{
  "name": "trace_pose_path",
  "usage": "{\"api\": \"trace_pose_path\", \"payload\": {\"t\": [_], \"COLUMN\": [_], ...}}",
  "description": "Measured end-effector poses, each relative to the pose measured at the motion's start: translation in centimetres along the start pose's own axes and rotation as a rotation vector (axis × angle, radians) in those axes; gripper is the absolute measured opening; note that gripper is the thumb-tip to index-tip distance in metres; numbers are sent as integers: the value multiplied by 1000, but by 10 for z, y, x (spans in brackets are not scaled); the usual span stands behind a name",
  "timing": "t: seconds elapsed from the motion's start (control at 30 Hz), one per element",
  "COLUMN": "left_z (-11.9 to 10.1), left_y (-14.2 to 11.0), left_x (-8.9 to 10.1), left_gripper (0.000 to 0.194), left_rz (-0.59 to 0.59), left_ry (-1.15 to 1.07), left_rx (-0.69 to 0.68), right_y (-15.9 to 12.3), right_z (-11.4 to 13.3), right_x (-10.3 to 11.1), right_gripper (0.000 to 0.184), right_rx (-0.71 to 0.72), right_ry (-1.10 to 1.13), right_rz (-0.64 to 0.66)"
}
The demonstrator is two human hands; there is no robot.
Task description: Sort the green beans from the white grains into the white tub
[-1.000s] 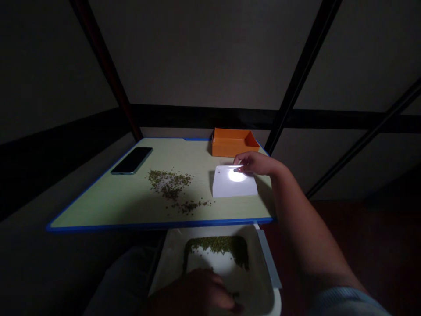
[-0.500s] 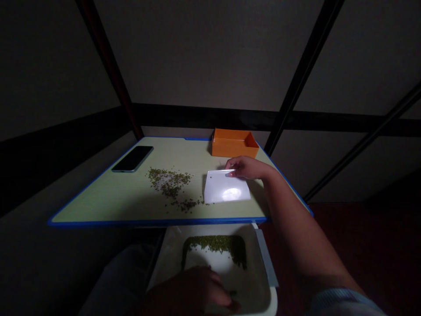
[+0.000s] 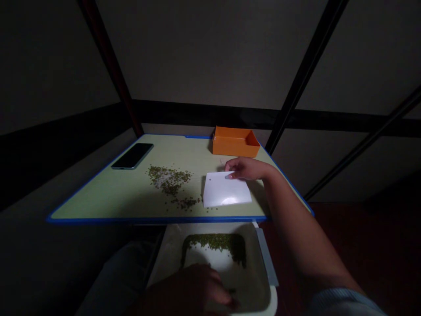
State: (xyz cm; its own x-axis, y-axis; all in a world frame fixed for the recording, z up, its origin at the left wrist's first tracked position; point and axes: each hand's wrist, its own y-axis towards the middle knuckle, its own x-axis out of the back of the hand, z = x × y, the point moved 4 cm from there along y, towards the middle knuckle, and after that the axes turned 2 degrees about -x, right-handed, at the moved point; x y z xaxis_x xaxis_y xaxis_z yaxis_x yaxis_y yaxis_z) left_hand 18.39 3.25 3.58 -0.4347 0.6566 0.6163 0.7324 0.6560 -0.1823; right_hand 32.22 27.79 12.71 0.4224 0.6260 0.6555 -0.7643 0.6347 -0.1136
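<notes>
My right hand (image 3: 245, 169) pinches the top edge of a white plastic scraper card (image 3: 225, 194), which stands tilted on the table (image 3: 108, 199). A scatter of small green beans (image 3: 171, 182) lies just left of the card. Below the table's front edge, my left hand (image 3: 194, 292) grips the near rim of a white tray (image 3: 266, 263) that holds more green beans (image 3: 217, 243).
A dark phone (image 3: 132, 156) lies at the table's far left. An orange box (image 3: 235, 141) stands at the far right corner, behind my right hand. Dark slanted poles rise behind the table. The table's blue front edge overhangs the tray.
My right hand has drawn the white card leftward and toward me, closer to the scattered beans. My left hand and the tray have stayed in place.
</notes>
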Motion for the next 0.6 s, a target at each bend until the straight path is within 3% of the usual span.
{"api": "trace_pose_path", "payload": {"t": [0.27,0.6], "left_z": [-2,0], "left_y": [0,3], "left_x": [-1,1], "left_gripper": [32,31], "left_rz": [-17,37], "left_ry": [63,4], "left_rx": [-5,10], "right_y": [-9,-4], "right_z": [-5,-9], "right_x": [12,6], "right_gripper": [12,10], "right_rx": [-47,-29], "right_ry": [-9,-9], "right_rz": [27,64]}}
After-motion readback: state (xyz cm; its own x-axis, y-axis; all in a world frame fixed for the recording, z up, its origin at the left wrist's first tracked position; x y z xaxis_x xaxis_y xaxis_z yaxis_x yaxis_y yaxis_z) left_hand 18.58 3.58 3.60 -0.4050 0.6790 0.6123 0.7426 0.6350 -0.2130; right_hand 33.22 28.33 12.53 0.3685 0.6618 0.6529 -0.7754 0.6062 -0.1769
